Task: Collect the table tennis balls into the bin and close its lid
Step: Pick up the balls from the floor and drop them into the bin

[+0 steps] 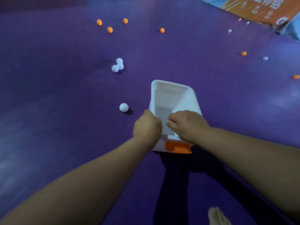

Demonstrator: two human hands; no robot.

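Note:
A white bin point(190, 98) with an orange latch point(177, 147) stands open on the purple floor; its inside looks empty. My left hand point(146, 125) grips the bin's near left rim. My right hand point(186, 124) curls over the near right rim, fingers inside. A single white ball point(123, 107) lies just left of the bin. A cluster of three white balls point(118, 65) sits farther off. Several orange balls point(109, 29) lie scattered at the back. No lid shows.
More orange point(243, 53) and white balls point(265, 58) lie on the floor at the right. An orange and blue banner barrier point(259, 8) borders the far right. My bare foot point(217, 215) shows at the bottom.

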